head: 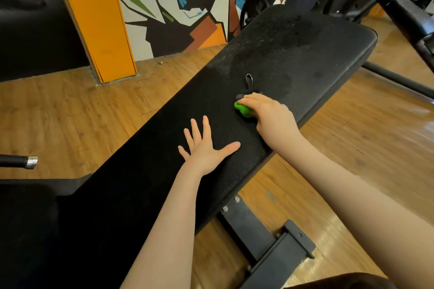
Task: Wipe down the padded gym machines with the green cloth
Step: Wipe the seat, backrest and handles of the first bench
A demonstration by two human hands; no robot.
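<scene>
Progress: mid-wipe on bench pad [234, 101] | right hand [270, 117] grip clamped on green cloth [243, 108] | left hand [205, 145] flat, fingers apart | far end looks dusty, other machines left

Single head-worn view, angled steeply down, close over the padded bench [270, 73]

Green cloth [243, 108] under right hand [270, 116] — bench pad [293, 54].
</scene>
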